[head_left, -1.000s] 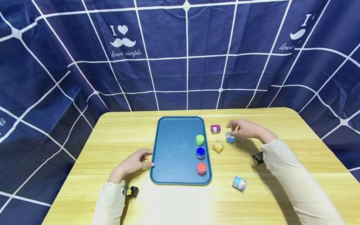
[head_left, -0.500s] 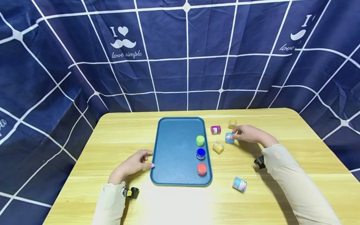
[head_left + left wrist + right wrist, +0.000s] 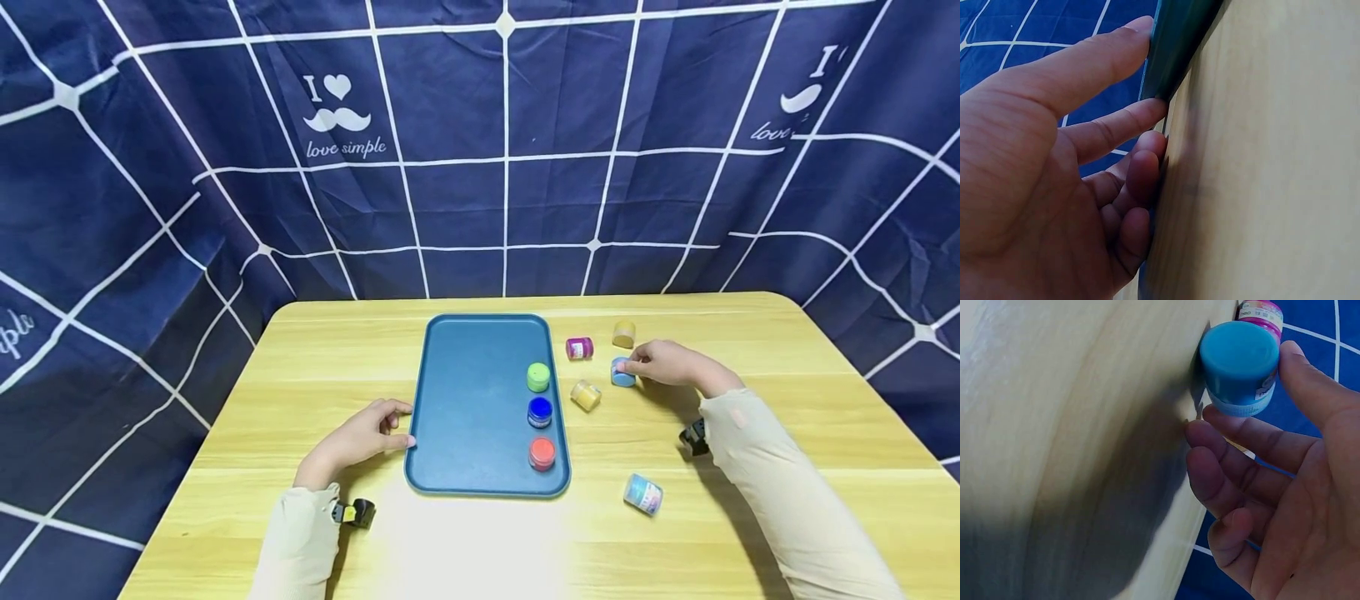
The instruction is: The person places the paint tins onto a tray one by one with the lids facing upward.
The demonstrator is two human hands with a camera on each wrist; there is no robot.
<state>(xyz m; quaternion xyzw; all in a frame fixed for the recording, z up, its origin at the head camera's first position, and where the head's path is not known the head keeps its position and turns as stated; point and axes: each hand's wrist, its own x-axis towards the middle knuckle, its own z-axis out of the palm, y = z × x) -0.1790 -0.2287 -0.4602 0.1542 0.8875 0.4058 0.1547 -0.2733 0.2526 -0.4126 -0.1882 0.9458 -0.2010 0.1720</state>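
Head view alone shows tray (image 3: 480, 400) and pinched blue jar (image 3: 622, 379).

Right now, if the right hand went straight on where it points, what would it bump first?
The light blue jar that the right hand pinches; beyond that, probably the purple jar, though depth is unclear.
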